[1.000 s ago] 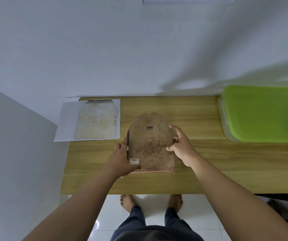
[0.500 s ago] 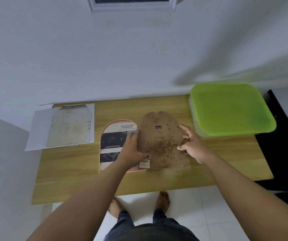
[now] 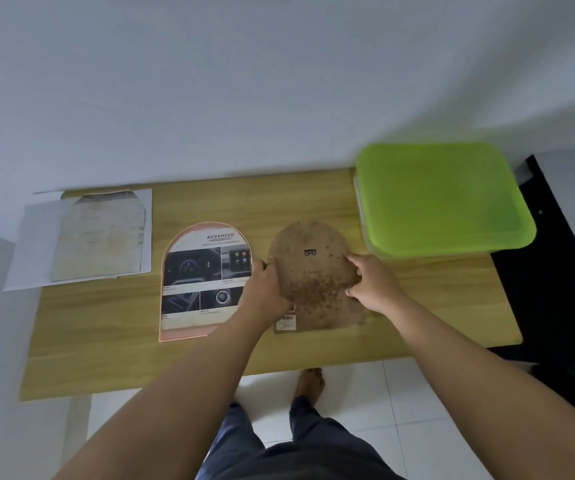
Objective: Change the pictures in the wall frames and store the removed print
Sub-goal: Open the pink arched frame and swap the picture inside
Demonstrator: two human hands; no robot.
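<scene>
An arched pink frame [image 3: 175, 336] lies face-down on the wooden table [image 3: 133, 358], with a printed "ADVANCED" picture [image 3: 203, 282] showing in it. To its right lies the brown, spotted arched backing board [image 3: 314, 282]. My left hand [image 3: 267, 289] grips the board's left edge and my right hand [image 3: 371, 285] grips its right edge. A stained old print [image 3: 100, 237] rests on a white sheet [image 3: 33, 247] at the table's far left.
A container with a lime green lid [image 3: 442, 199] stands at the table's back right, close to the board. A white wall [image 3: 244, 81] runs behind the table. A dark surface [image 3: 556, 271] is to the right. My feet stand on white tiles below the front edge.
Both hands have carried the backing board off the frame and to the right, uncovering the printed picture. The board now lies beside the frame.
</scene>
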